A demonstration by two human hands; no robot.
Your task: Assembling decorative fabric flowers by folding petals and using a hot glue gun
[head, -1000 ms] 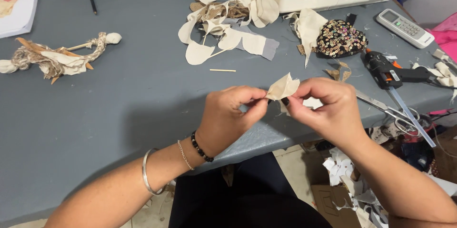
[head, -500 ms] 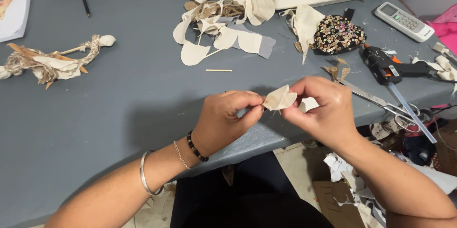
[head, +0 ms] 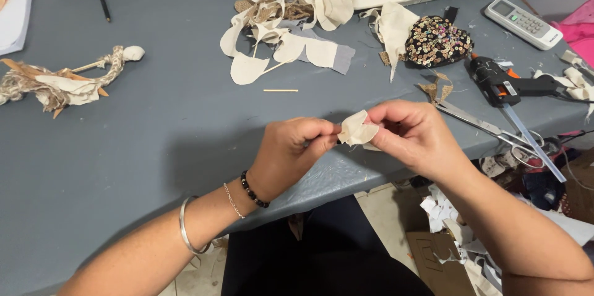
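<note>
My left hand [head: 291, 155] and my right hand [head: 416, 136] meet over the front edge of a grey table [head: 142, 147]. Between their fingertips they pinch a small cream fabric piece [head: 357, 129], folded into a petal shape. The left thumb and forefinger grip its left edge; the right fingers wrap around its right side and hide part of it. My left wrist wears a black bead bracelet, a thin chain and a silver bangle.
Cut cream fabric petals and burlap scraps [head: 281, 30] lie at the back. A sequined pouch [head: 436, 41], black glue gun [head: 504, 84], scissors [head: 495, 130] and a remote [head: 523, 22] sit right. A twine doll figure [head: 59, 82] lies left, a thin stick [head: 280, 90] in the middle.
The fabric piece has been folded smaller and tighter between my fingers. Both hands have stayed at the table's front edge.
</note>
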